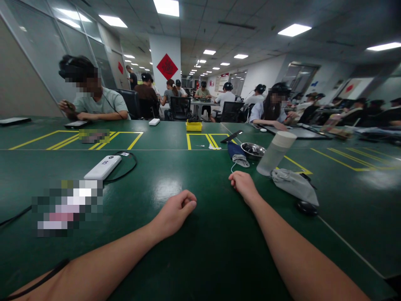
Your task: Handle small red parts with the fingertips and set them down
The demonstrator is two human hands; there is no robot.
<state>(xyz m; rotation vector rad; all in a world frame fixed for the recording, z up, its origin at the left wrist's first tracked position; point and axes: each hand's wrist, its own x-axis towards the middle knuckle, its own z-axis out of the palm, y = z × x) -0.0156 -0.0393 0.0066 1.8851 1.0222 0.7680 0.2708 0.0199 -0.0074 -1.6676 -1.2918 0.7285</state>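
My right hand (245,186) pinches the light cord (233,167) of a small pouch (237,154), navy blue at one end and grey at the other. The pouch lies on the green table (200,259) just beyond my fingers. My left hand (175,212) rests on the tabletop with its fingers curled in and the thumb against them; nothing shows in it. Right of the pouch are a metal bowl (253,150) of dark items and a tall frosted bottle (275,154) with a pale lid. A grey drawstring bag (296,184) lies nearer my right forearm.
A black computer mouse (307,207) sits beside the grey bag. On the left are a white power bank (103,167) with a black cable and a blurred-out object (69,207). Farther off stands a yellow basket (194,126). Two people sit working across the table.
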